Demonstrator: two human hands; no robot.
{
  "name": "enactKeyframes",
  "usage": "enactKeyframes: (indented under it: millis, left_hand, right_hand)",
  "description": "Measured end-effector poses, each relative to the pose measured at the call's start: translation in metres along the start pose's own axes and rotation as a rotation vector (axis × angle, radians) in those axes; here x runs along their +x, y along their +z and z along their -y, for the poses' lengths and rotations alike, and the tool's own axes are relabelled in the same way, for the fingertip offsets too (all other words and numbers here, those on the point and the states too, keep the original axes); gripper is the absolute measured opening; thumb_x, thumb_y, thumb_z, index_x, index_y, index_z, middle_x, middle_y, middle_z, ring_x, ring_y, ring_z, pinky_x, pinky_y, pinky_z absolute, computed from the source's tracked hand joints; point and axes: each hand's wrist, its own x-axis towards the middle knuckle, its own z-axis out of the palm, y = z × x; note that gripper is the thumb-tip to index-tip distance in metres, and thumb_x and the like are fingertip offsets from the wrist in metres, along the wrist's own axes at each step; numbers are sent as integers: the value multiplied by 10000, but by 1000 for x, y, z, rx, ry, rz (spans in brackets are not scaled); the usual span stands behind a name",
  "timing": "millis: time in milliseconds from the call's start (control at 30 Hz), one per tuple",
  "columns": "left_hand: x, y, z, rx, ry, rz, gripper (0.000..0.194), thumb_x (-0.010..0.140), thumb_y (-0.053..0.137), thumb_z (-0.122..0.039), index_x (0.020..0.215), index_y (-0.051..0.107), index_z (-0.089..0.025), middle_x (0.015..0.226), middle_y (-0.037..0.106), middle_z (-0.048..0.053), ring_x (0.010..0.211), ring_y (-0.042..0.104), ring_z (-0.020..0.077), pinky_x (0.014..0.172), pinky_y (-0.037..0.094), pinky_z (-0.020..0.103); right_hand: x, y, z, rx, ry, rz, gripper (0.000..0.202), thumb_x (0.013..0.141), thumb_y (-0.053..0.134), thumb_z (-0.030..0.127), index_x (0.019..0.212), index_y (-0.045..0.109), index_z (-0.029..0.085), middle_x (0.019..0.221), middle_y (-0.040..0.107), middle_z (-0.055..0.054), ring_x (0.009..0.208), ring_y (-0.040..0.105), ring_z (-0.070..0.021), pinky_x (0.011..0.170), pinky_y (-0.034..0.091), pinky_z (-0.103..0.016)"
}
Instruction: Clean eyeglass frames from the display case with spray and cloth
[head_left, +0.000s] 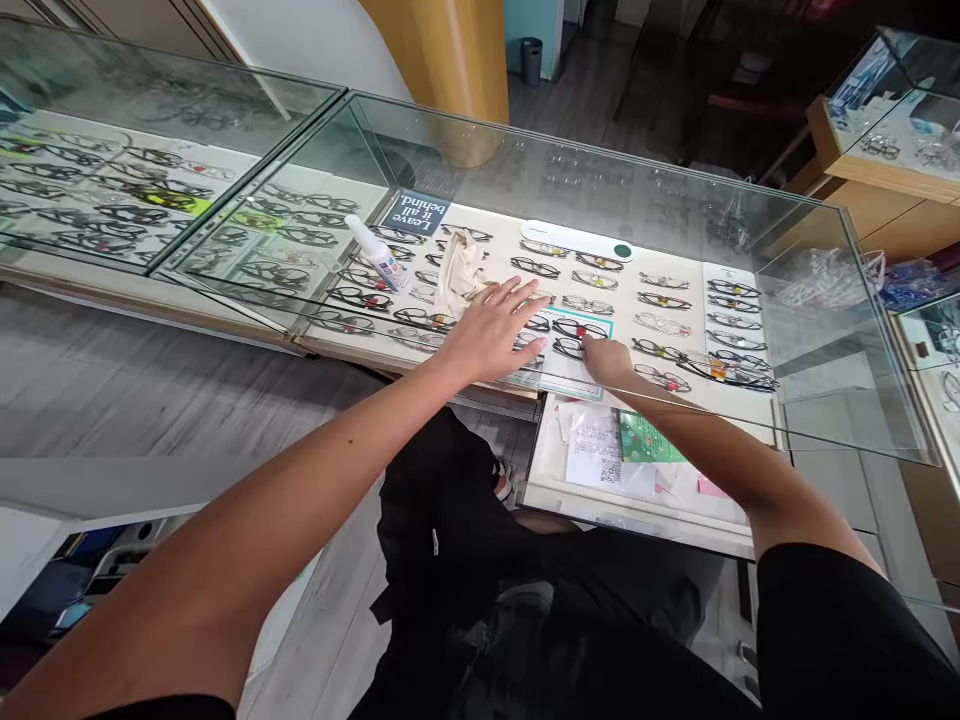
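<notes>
My left hand (pixel 496 328) is spread flat, palm down, above the rows of frames near the front of the glass display case (pixel 300 325). A crumpled cream cloth (pixel 459 272) lies just beyond it, and a white spray bottle (pixel 379 255) stands to the left of the cloth. Inside the case, my right hand (pixel 609 360) is closed at one side of a pair of dark-rimmed eyeglasses (pixel 568 348); its fingertips are partly hidden. Directly behind sits another black pair of glasses (pixel 579 328) with a red tag, on a white card with a teal border.
Several rows of eyeglasses (pixel 664 300) fill the shelf. A pulled-out drawer (pixel 637 500) below holds papers and a green packet (pixel 649 437). At the back left of the case is a dark sign (pixel 416 213). Plastic bags (pixel 832 280) lie beyond the right end.
</notes>
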Motion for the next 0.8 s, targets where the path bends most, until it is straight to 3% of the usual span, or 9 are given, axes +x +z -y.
enactKeyframes:
  millis: [233,400,500,633,733,800]
  left_hand:
    - [-1,0,0,3,9,-14,702,1076,409,-570,1681,421,-213,1794,311,96,1673,250,352,1361,214,568]
    - [0,2,2,6,19,-37,701,1071,420,-570,1670,444,-207,1784,334,102,1665,268,361,1353,231,578]
    - [0,2,2,20,21,-48,701,1069,410,-574,1670,448,-214,1779,346,96,1659,286,360,1350,243,577]
    - [2,4,4,37,19,-58,701,1062,408,-567,1673,447,-226,1777,352,85,1661,287,353,1355,242,567]
    - [3,6,5,45,18,-62,704,1063,393,-576,1672,450,-228,1779,349,80,1661,289,352,1359,234,565]
    - [4,7,6,51,17,-63,707,1069,373,-581,1670,454,-218,1779,348,83,1662,286,351,1360,229,564]
  right_hand:
    - [6,-3,6,8,-9,19,421,1114,314,253,1440,534,103,1223,764,-258,1101,741,-321,889,540,-402]
    - [-16,-20,13,15,-11,44,441,1114,334,262,1483,492,82,1234,768,-266,1121,749,-330,881,542,-392]
    - [-52,-27,21,27,-76,72,415,1112,377,279,1453,554,123,1244,778,-234,1137,751,-326,901,538,-390]
    - [-123,-32,30,65,-264,134,330,1075,559,407,1352,684,280,1251,806,-104,1188,739,-277,932,511,-330]
    - [-173,-44,24,92,-343,149,285,1068,569,433,1247,757,315,1083,842,-62,1035,774,-259,801,490,-308]
    - [-196,-58,8,101,-340,68,305,1079,539,418,1238,772,305,985,845,-63,935,779,-260,742,457,-312]
